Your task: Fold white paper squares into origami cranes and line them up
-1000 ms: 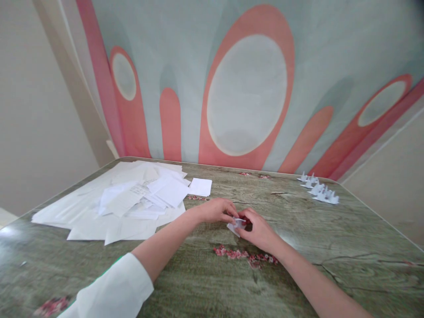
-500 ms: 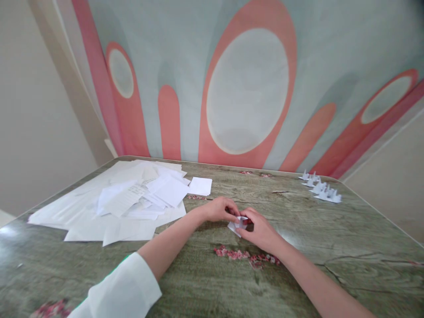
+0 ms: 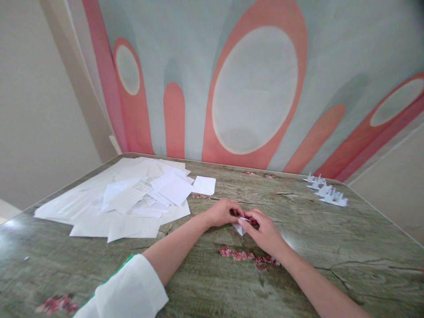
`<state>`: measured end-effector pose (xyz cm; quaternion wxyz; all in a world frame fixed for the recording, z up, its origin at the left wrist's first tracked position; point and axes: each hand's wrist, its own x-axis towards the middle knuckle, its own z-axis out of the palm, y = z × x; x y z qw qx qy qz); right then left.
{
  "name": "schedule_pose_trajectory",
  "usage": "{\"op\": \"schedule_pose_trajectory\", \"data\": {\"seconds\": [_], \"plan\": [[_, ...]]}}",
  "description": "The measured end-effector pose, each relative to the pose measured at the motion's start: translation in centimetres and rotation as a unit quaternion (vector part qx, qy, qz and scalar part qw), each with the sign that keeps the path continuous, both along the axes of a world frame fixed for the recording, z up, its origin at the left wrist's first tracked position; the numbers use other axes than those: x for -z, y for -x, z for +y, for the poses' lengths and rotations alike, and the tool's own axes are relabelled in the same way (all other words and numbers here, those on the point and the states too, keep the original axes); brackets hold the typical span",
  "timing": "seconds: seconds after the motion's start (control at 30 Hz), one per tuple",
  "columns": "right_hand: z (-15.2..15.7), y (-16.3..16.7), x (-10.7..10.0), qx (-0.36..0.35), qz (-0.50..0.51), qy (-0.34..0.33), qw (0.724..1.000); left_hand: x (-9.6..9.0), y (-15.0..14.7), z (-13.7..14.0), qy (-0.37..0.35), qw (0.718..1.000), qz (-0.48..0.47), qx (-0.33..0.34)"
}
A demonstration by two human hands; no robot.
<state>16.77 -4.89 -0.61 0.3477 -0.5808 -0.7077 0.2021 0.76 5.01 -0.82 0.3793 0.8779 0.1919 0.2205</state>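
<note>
Between my two hands is a small piece of folded white paper [image 3: 241,229], its pointed lower end showing below my fingers. My left hand [image 3: 223,213] pinches its upper left side with thumb and fingers closed. From the right, my right hand [image 3: 264,227] grips the other edge, its thumb lying across the front. The fingers cover most of the folds. Both hands are just above the wood-patterned table [image 3: 198,282], behind a strip of printed pink blossoms.
A wide heap of white paper sheets [image 3: 132,198] spreads over the table's left side. Beside it lies a small stack of square papers [image 3: 204,185]. Several folded paper cranes [image 3: 326,191] stand at the far right. A patterned backdrop [image 3: 188,119] rises behind the table.
The folded paper has gone from spread and partly opened to a narrower, flatter point between my fingers. My hands have drawn closer together. The whole view has shifted slightly.
</note>
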Motion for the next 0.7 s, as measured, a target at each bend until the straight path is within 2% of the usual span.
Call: {"op": "schedule_pose_trajectory", "data": {"seconds": [0.17, 0.47, 0.7], "plan": [[0.08, 0.67, 0.6, 0.052, 0.0, -0.04, 0.998, 0.19, -0.16, -0.05, -0.007, 1.0, 0.005, -0.016], [-0.29, 0.78, 0.65, 0.081, -0.021, -0.091, 0.992, 0.39, -0.23, 0.08, -0.014, 1.0, 0.009, -0.016], [-0.25, 0.66, 0.85, 0.068, -0.052, -0.135, 0.987, 0.46, -0.1, 0.1, -0.018, 1.0, 0.003, 0.0]]}}
